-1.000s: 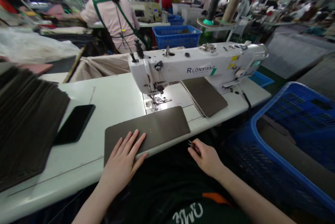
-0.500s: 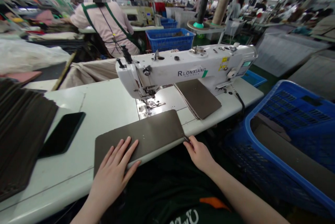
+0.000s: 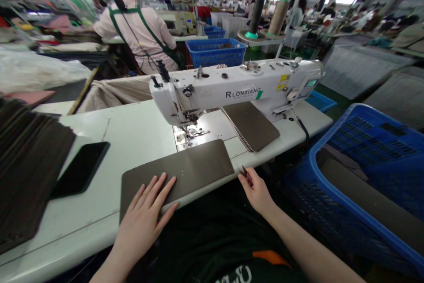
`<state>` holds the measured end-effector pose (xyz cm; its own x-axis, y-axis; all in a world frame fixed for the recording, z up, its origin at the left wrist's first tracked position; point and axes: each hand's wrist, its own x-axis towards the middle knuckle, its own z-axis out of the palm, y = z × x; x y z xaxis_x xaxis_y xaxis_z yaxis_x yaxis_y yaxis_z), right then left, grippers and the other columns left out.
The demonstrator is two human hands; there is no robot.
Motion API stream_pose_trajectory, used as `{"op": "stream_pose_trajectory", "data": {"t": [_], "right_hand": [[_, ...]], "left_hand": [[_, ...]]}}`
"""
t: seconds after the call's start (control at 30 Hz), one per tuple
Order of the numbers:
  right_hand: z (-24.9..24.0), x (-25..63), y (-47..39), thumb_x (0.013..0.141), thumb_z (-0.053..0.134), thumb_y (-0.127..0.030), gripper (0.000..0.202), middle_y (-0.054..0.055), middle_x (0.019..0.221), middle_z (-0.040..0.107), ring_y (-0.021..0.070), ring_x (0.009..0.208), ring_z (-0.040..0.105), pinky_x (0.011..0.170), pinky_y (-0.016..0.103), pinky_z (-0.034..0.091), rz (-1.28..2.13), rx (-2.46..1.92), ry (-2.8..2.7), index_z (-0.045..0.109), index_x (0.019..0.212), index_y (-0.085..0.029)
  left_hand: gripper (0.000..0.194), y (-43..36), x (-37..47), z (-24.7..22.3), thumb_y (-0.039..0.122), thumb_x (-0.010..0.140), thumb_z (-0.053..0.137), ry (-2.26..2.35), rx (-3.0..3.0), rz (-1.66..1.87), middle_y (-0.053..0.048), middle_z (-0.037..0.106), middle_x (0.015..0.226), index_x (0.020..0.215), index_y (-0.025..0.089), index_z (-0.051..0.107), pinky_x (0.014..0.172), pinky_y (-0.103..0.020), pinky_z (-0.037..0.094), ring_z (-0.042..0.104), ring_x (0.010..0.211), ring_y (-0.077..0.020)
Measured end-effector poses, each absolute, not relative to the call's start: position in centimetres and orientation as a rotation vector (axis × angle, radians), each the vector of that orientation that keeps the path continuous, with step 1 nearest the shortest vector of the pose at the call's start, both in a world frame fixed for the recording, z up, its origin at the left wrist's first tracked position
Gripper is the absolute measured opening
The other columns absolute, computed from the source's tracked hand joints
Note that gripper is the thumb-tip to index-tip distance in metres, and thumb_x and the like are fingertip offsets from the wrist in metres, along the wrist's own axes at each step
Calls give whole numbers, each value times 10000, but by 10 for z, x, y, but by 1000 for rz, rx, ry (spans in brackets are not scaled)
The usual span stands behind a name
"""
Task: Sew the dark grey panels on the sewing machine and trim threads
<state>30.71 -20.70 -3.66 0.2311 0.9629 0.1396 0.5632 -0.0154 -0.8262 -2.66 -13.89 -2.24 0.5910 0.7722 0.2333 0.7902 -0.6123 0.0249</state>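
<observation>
My left hand (image 3: 147, 205) lies flat with fingers spread on a grey-brown panel (image 3: 198, 161) at the front edge of the sewing table. The panel has rounded corners and a few small holes. Just off its right end, my right hand (image 3: 256, 190) is closed around small thread snips (image 3: 245, 173), their dark pointed blades sticking up from the fingers. Behind the panel stands a white sewing machine (image 3: 205, 93), its needle area lit. A stack of similar panels (image 3: 253, 124) rests under the machine's arm.
At the left are a black phone (image 3: 81, 169) and a tall pile of dark pieces (image 3: 29, 177). A blue basket (image 3: 318, 141) holding panels stands to the right. Thread cones (image 3: 255, 16) rise behind the machine. A co-worker (image 3: 142, 31) stands beyond the table.
My right hand has drawn a little to the right, away from the panel's corner, and the snips now show more clearly. My left hand and the panel have hardly moved.
</observation>
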Motion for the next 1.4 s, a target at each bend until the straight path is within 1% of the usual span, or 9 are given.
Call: {"op": "stream_pose_trajectory", "data": {"t": [0.13,0.2,0.3,0.4,0.53,0.7,0.87,1.13,1.4], "right_hand": [[-22,303,-203,915,575,-382,303,54,1106,621,167,896,631,807,274,523,484,-1630,-1665,555,1182,-239],[-16,303,-197,913,574,-321,391,51,1347,532,179,1043,620,883,289,520,441,-1616,-1820,528,1299,-280],[-12,306,-188,926,497,-196,395,12,1446,465,187,1151,587,952,327,499,420,-1595,-1981,553,1304,-297],[-3,310,-182,927,463,-156,338,19,1380,538,186,1123,603,977,343,480,496,-1497,-1993,615,1208,-266],[28,311,-180,955,489,-285,203,35,1071,679,187,958,638,877,307,499,649,-1394,-1805,641,1080,-240],[71,310,-180,950,495,-397,224,17,850,616,169,807,582,722,247,461,732,-1406,-1585,626,921,-217],[88,313,-181,922,530,-471,289,-7,687,487,128,622,458,544,220,370,971,-1402,-1501,611,875,-198],[94,316,-185,904,573,-488,331,-10,713,481,112,643,441,564,212,365,1173,-1389,-1390,608,892,-159],[88,317,-182,884,604,-494,334,0,742,535,116,674,483,589,206,399,1199,-1428,-1335,639,928,-165]], "left_hand": [[699,-138,-29,-21,575,922,435,-1321,-2770,-368,-70,243,1584,1521,271,240,1161,-540,260,284,1428,-320],[694,-137,-32,-19,553,920,467,-1319,-2803,-375,-78,273,1573,1517,272,251,1151,-531,290,307,1418,-315],[644,-134,-41,-15,509,924,495,-1312,-2883,-361,-66,342,1543,1497,292,298,1140,-505,329,352,1399,-287],[537,-136,-57,-5,473,922,528,-1255,-2979,-370,-21,492,1450,1431,346,411,1143,-503,331,482,1316,-255],[355,-147,-79,26,456,896,573,-1367,-2914,-720,33,681,1213,1242,380,598,1073,-467,444,584,1210,-250],[323,-161,-89,76,577,798,628,-2048,-2621,-1092,14,729,1054,996,332,697,791,-379,598,676,980,-273],[366,-165,-82,101,568,739,693,-2781,-2557,-1220,-13,713,769,905,242,696,446,-243,521,650,602,-201],[342,-176,-69,118,505,685,782,-3156,-2377,-1606,14,618,609,803,208,661,413,-152,387,534,479,-103],[362,-176,-65,126,466,690,793,-3179,-2512,-1777,-4,678,707,903,210,652,490,-191,457,604,558,-135]]}}
